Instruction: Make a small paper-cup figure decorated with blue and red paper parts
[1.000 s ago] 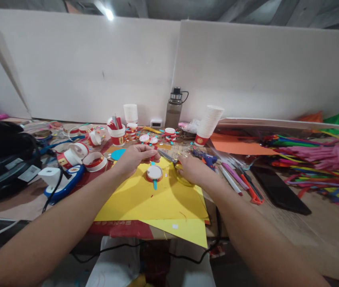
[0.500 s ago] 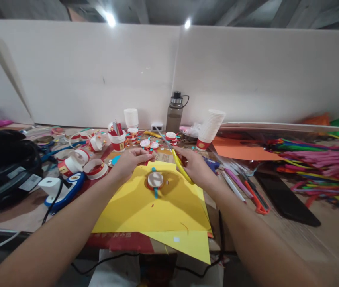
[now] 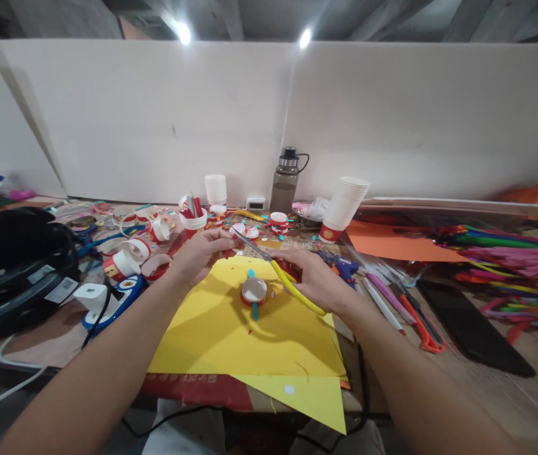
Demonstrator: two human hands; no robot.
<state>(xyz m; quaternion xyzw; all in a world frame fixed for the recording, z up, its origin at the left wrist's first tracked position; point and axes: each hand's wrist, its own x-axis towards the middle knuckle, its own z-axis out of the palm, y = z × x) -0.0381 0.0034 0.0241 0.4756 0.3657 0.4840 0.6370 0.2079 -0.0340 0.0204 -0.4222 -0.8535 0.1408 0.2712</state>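
My right hand (image 3: 313, 275) is wrapped round the yellow handles of a pair of scissors (image 3: 292, 284), whose blades point up and left. My left hand (image 3: 205, 253) is closed in a pinch near the blade tips; what its fingers hold is too small to make out. Between and below my hands, a small white-topped cup piece (image 3: 254, 291) with teal strips at its top and bottom stands on yellow paper (image 3: 202, 341).
Cut cup rings (image 3: 156, 266) and a blue power strip (image 3: 119, 303) lie left. Behind are a cup of red strips (image 3: 193, 222), a bottle (image 3: 284, 186) and stacked paper cups (image 3: 344, 205). At right are pens, a black phone (image 3: 475, 325) and pipe cleaners (image 3: 525, 265).
The view has shifted slightly, so the table things appear further right. The scissors have turned, with their blades now nearer my left hand's fingers.
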